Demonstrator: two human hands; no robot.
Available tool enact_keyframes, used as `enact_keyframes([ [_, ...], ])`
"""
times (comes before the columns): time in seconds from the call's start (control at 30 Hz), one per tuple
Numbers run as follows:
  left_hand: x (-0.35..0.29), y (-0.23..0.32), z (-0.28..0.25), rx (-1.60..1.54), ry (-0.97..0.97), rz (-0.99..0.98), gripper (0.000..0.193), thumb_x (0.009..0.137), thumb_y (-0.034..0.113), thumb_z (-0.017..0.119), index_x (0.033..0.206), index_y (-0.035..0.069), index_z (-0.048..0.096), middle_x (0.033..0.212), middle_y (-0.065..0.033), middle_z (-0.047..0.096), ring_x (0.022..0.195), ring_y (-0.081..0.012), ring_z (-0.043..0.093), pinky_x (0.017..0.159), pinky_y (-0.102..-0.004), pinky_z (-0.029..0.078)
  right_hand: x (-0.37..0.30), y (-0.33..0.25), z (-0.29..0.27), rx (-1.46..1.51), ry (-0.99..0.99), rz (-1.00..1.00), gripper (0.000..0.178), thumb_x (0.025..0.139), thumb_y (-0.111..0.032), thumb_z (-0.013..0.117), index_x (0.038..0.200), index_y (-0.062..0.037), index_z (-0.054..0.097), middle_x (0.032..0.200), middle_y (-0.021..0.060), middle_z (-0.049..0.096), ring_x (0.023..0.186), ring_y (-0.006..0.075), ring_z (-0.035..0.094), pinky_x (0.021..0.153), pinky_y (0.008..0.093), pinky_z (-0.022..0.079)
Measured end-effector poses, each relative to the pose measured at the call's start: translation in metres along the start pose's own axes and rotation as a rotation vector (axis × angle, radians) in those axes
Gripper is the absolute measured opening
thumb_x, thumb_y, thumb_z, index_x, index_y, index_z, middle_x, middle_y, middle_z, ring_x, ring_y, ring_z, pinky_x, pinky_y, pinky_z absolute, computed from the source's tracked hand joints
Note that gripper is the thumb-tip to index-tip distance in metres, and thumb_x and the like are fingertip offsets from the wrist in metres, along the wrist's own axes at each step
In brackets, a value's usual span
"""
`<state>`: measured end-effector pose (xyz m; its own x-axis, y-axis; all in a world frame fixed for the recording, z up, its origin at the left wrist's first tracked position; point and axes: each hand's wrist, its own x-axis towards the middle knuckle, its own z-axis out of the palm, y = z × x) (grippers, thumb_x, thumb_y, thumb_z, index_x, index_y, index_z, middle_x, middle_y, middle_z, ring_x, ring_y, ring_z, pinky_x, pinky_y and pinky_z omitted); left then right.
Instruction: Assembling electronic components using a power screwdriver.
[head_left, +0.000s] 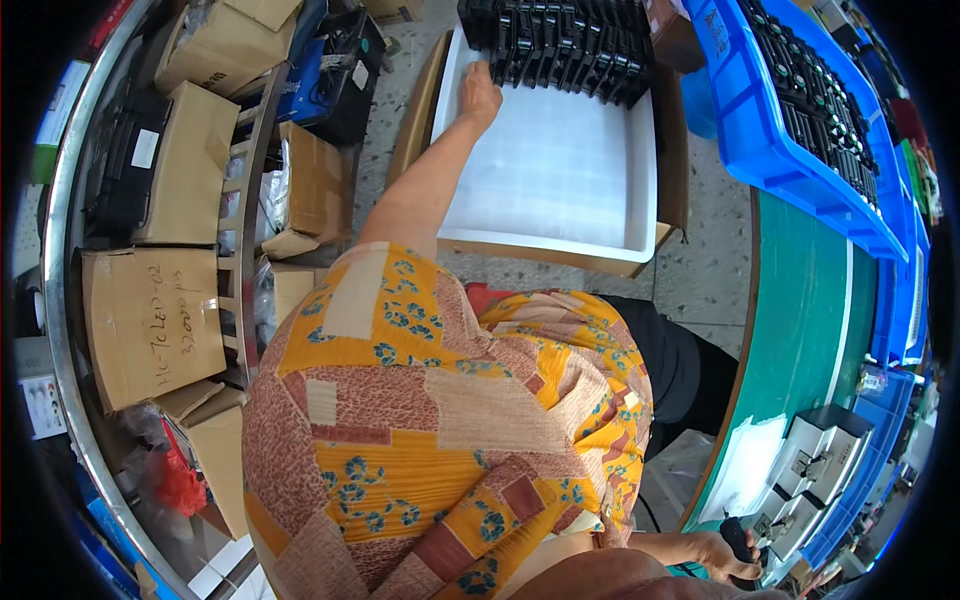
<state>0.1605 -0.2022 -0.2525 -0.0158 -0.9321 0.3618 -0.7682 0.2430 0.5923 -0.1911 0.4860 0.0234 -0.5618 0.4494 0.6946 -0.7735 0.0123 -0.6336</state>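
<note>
My left hand point(481, 97) reaches into a white tray point(545, 232), with its fingers curled together at the near left end of a row of black plastic parts point(560, 45). Whatever those fingers pinch is hidden from this view. The parts stand on edge, packed side by side along the tray's far end. At the lower right, my right hand point(715, 553) is closed around a black plastic piece point(740, 548), beside the green tabletop. Its exact kind does not show.
The tray rests in an open cardboard box point(408, 150) on the speckled floor. A blue crate point(745, 120) full of black parts stands at the right on a green table point(785, 300). Grey metal fixtures point(820, 460) sit near its edge. Cardboard boxes point(150, 320) fill a rack on the left.
</note>
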Motion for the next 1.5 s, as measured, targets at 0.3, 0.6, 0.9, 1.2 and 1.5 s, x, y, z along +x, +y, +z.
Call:
enact_keyframes([
  [0.3,-0.086,-0.016,-0.012,-0.065,0.141,-0.004,0.041,0.077,0.003,0.07,0.117,-0.003,0.061,0.12,-0.0216,0.06,0.116,-0.0378,0.057,0.1,-0.0437,0.047,-0.025,-0.025,0.005,-0.122,-0.017,0.093,0.044,0.101,-0.04,0.064,0.101,0.0027,0.053,0.084,0.0104,0.055,0.072,0.0222,0.053,0.064,0.0367,0.047],
  [0.6,-0.204,0.293,-0.113,-0.812,-0.697,0.258,0.003,0.091,0.003,0.068,0.093,0.001,0.068,0.099,-0.0084,0.07,0.09,-0.0163,0.065,0.079,-0.0314,0.054,-0.018,-0.014,-0.018,0.201,0.02,0.332,0.05,0.092,-0.041,0.075,0.115,-0.0021,0.053,0.09,0.0082,0.053,0.074,0.02,0.051,0.067,0.0343,0.046],
  [0.9,-0.312,0.552,-0.232,-2.059,-2.37,1.217,0.039,0.104,0.033,0.058,0.125,0.0,0.06,0.108,-0.0074,0.065,0.1,-0.0151,0.064,0.086,-0.0308,0.05,-0.035,-0.017,-0.016,0.151,0.003,0.199,0.06,0.09,-0.047,0.077,0.12,-0.0021,0.053,0.094,0.01,0.054,0.075,0.0202,0.056,0.064,0.0332,0.05],
  [1.2,-0.347,0.583,-0.287,-0.796,-3.436,-1.46,0.043,0.107,0.03,0.057,0.128,-0.006,0.064,0.126,-0.0134,0.07,0.112,-0.0188,0.066,0.094,-0.0331,0.052,-0.037,-0.024,-0.014,0.136,-0.051,0.153,0.061,0.089,-0.047,0.076,0.121,-0.0034,0.049,0.094,0.0123,0.054,0.073,0.0207,0.056,0.062,0.0349,0.051],
  [1.5,-0.351,0.598,-0.275,-1.037,-3.491,-1.118,0.046,0.103,0.034,0.063,0.129,-0.005,0.065,0.132,-0.0161,0.067,0.118,-0.0268,0.064,0.102,-0.0408,0.048,-0.036,-0.021,-0.019,0.12,-0.067,0.201,0.064,0.089,-0.052,0.075,0.122,-0.0046,0.047,0.094,0.0118,0.05,0.073,0.0217,0.054,0.062,0.0344,0.05],
])
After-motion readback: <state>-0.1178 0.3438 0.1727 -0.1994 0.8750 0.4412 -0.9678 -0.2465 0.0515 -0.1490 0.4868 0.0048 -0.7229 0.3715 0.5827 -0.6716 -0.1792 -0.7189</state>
